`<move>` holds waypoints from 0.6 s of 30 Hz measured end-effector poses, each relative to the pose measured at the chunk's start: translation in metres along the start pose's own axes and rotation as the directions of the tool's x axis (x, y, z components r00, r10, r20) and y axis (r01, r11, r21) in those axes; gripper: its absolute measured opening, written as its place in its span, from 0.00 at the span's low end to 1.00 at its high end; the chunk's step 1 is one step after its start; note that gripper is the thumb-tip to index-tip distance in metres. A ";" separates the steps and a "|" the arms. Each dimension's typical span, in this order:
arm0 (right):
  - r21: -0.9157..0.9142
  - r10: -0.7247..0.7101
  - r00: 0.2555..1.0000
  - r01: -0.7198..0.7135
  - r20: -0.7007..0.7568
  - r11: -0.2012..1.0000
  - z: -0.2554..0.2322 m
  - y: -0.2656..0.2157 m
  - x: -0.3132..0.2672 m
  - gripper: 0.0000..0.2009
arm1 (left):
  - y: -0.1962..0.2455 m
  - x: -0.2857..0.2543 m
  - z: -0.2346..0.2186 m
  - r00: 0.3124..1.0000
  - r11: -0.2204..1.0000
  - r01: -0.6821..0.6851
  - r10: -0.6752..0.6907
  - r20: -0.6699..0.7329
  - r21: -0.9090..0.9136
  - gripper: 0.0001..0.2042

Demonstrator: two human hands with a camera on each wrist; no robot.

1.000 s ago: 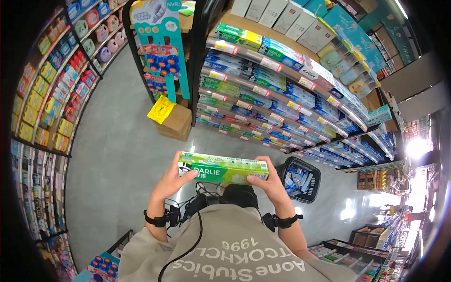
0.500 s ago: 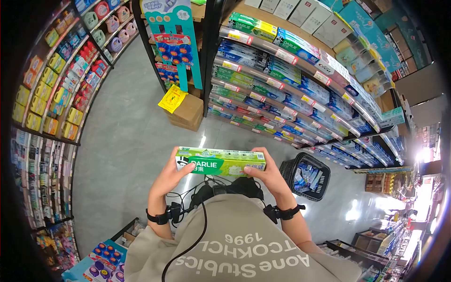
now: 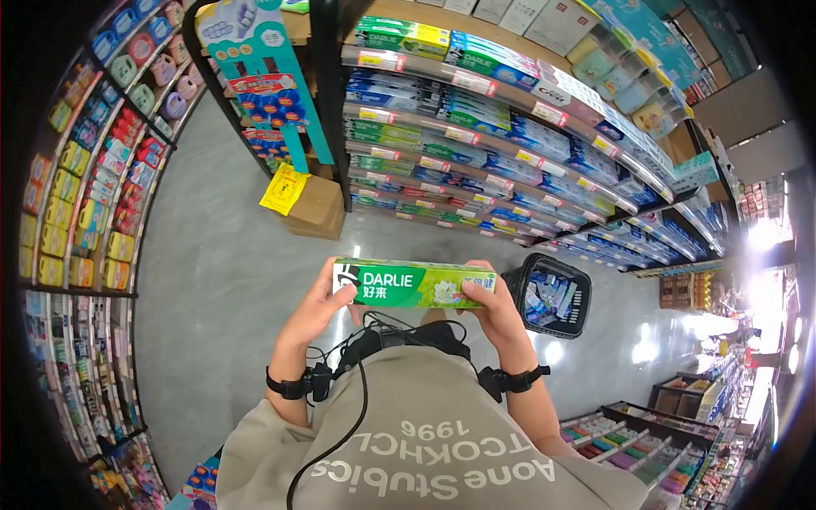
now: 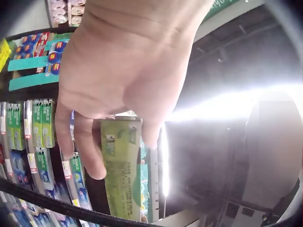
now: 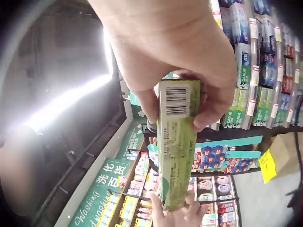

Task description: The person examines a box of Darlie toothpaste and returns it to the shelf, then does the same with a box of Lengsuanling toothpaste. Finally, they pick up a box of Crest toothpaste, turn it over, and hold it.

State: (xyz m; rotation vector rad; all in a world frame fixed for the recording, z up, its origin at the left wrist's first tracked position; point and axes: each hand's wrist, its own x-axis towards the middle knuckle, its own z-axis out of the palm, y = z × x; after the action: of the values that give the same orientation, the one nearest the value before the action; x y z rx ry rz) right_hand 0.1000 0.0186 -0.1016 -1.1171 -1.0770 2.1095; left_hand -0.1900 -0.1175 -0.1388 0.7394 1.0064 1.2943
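Observation:
A green and white DARLIE box (image 3: 416, 286) is held level in front of the body, its large lettered face turned up to the head view. My left hand (image 3: 308, 308) grips its left end with the thumb on that face. The right end is pinched by my right hand (image 3: 497, 313), thumb also on the front. In the left wrist view, the box's back (image 4: 120, 165) shows beside the left hand (image 4: 123, 71). A barcode marks the box (image 5: 177, 142) under the right hand (image 5: 175, 56).
Shelves of toothpaste boxes (image 3: 476, 123) stand ahead. A black basket (image 3: 580, 299) with blue packages sits on the floor at the right. A carton (image 3: 316, 208) bearing a yellow bag (image 3: 285, 189) stands at the shelf's foot. Bottle shelves (image 3: 85, 195) line the left.
The box has tilted so its lettered front faces the head camera more fully, and both hands moved with it, still gripping the ends. The head view has shifted.

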 end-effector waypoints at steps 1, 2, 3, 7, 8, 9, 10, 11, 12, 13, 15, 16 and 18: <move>0.011 -0.024 1.000 0.024 -0.013 1.000 -0.002 -0.001 0.001 0.18 | -0.001 0.006 0.000 1.000 1.000 0.001 -0.001 0.012 -0.008 0.21; 0.026 -0.029 0.999 0.030 -0.033 0.999 -0.002 -0.004 0.001 0.17 | -0.002 0.012 0.001 1.000 1.000 0.003 -0.003 0.022 -0.017 0.21; -0.001 -0.042 0.999 0.042 -0.029 0.999 -0.007 -0.004 0.000 0.17 | -0.002 0.016 0.003 1.000 1.000 0.004 -0.003 0.031 -0.023 0.21; -0.025 -0.097 0.995 0.097 -0.008 0.995 -0.017 -0.001 -0.004 0.24 | -0.002 0.028 0.010 0.998 0.999 -0.050 0.050 0.028 0.004 0.21; -0.013 -0.108 0.994 0.108 -0.005 0.994 -0.018 0.000 -0.008 0.27 | -0.002 0.030 0.010 0.998 0.999 -0.052 0.052 0.030 -0.002 0.21; -0.004 -0.082 0.996 0.082 0.016 0.997 -0.018 -0.002 -0.013 0.30 | -0.002 0.030 0.008 0.998 0.999 -0.053 0.053 0.030 -0.009 0.20; 0.003 -0.056 0.998 0.056 0.040 0.998 -0.016 -0.005 -0.017 0.32 | -0.002 0.029 0.007 0.998 0.998 -0.056 0.057 0.028 -0.016 0.20; 0.008 -0.030 0.997 0.030 0.068 1.000 -0.016 -0.006 -0.019 0.34 | -0.001 0.027 0.007 0.997 0.999 -0.049 0.051 0.052 -0.022 0.20; 0.011 -0.019 0.997 0.018 0.070 1.000 -0.016 -0.004 -0.019 0.35 | 0.003 0.025 0.006 0.996 0.998 -0.048 0.050 0.074 -0.028 0.20; 0.010 -0.008 0.997 0.007 0.078 1.000 -0.017 0.001 -0.017 0.35 | 0.006 0.024 0.005 0.994 0.998 -0.052 0.054 0.091 -0.033 0.20; 0.007 0.006 0.994 -0.007 0.107 1.000 -0.015 0.006 -0.011 0.35 | 0.003 0.020 0.000 0.999 0.998 -0.039 0.038 0.021 0.053 0.20; 0.006 0.008 0.992 -0.009 0.124 1.000 -0.013 0.007 -0.008 0.34 | 0.001 0.017 -0.003 0.999 0.995 -0.029 0.031 -0.018 0.095 0.20; -0.033 0.018 0.987 -0.013 0.162 0.999 -0.008 0.008 -0.001 0.32 | 0.003 0.010 -0.008 0.998 0.995 -0.009 0.016 -0.064 0.096 0.20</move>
State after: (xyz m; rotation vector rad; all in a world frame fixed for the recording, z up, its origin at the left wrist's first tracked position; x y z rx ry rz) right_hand 0.1064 0.0169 -0.1107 -0.9844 -1.1831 2.2347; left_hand -0.1990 -0.1077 -0.1412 0.7818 1.1241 1.2949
